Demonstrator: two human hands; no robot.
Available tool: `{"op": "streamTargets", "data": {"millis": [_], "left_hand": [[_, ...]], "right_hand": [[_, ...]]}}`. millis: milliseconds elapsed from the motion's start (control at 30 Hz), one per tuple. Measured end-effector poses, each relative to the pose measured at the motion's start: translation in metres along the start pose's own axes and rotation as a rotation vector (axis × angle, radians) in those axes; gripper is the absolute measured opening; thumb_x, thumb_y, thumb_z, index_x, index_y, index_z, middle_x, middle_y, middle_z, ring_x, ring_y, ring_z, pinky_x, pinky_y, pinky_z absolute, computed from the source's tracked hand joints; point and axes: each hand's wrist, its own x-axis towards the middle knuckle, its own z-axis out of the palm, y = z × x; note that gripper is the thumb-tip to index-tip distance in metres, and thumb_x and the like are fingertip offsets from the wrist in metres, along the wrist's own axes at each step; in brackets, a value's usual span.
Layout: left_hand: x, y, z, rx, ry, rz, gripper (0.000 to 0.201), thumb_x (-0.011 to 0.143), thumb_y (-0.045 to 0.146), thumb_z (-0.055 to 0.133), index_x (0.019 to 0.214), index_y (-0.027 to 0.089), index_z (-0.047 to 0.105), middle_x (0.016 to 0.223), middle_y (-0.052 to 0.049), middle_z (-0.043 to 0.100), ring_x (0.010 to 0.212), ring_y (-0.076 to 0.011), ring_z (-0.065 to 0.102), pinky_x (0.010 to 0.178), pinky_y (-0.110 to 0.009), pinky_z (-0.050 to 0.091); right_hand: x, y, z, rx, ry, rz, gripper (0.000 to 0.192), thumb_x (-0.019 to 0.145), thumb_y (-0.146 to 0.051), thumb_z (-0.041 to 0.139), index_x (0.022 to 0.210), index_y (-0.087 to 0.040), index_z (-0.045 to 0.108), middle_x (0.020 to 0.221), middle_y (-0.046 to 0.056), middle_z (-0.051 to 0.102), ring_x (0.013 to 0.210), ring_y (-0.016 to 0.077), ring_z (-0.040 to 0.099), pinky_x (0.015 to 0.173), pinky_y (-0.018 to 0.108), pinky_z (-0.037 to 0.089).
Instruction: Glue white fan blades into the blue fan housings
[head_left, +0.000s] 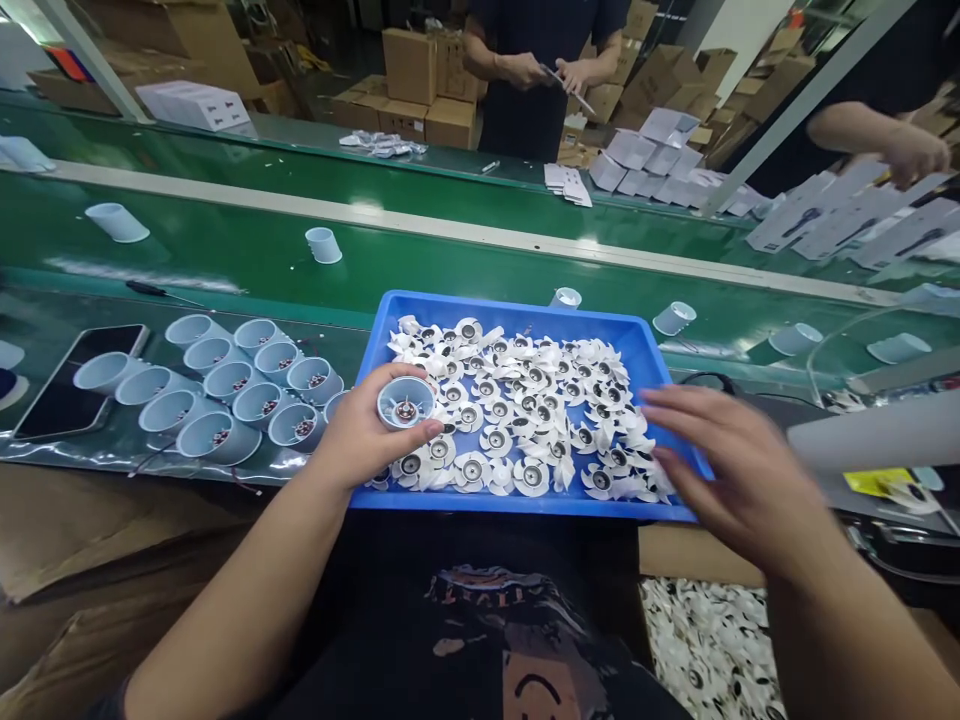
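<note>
My left hand grips a pale blue cylindrical housing with a small motor inside, its open end facing me, over the near left corner of a blue tray. The tray holds several white fan impellers in a loose heap. My right hand hovers over the tray's near right side with fingers spread, its fingertips by the impellers there and nothing in its grasp.
Several more pale blue housings lie grouped left of the tray, beside a black phone. Single housings ride the green conveyor. Two other people handle white boxes across the belt. A bin of impellers sits at lower right.
</note>
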Motion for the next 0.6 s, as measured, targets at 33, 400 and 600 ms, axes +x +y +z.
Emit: {"op": "streamTargets", "data": {"millis": [33,400,600], "left_hand": [[0.000,0.001,0.000,0.007,-0.007,0.004,0.051,0.066,0.050,0.075,0.105,0.021,0.059,0.104,-0.008,0.070,0.095,-0.0281,0.066,0.086,-0.042,0.051],[-0.001,0.007,0.000,0.137,-0.098,-0.016,0.053,0.065,0.053,0.072,0.107,0.024,0.059,0.119,-0.007,0.065,0.106,-0.0306,0.062,0.090,-0.044,0.048],[-0.004,0.006,0.003,0.121,-0.016,-0.017,0.053,0.066,0.053,0.072,0.106,0.023,0.056,0.111,-0.005,0.065,0.094,-0.0276,0.064,0.081,-0.040,0.052]], "right_hand": [[0.013,0.001,0.008,-0.040,-0.107,-0.024,0.039,0.097,-0.032,0.042,0.132,-0.023,0.054,0.144,0.007,0.043,0.134,0.0301,0.038,0.112,0.058,0.028],[0.042,0.019,0.027,-0.153,-0.622,0.228,0.043,0.081,0.004,0.043,0.109,-0.017,0.067,0.117,0.010,0.062,0.099,0.0214,0.062,0.092,0.040,0.051],[0.046,0.005,0.029,0.024,-0.473,0.471,0.013,0.081,-0.005,0.055,0.091,-0.009,0.062,0.097,0.012,0.059,0.092,0.0240,0.058,0.093,0.050,0.044]]}}
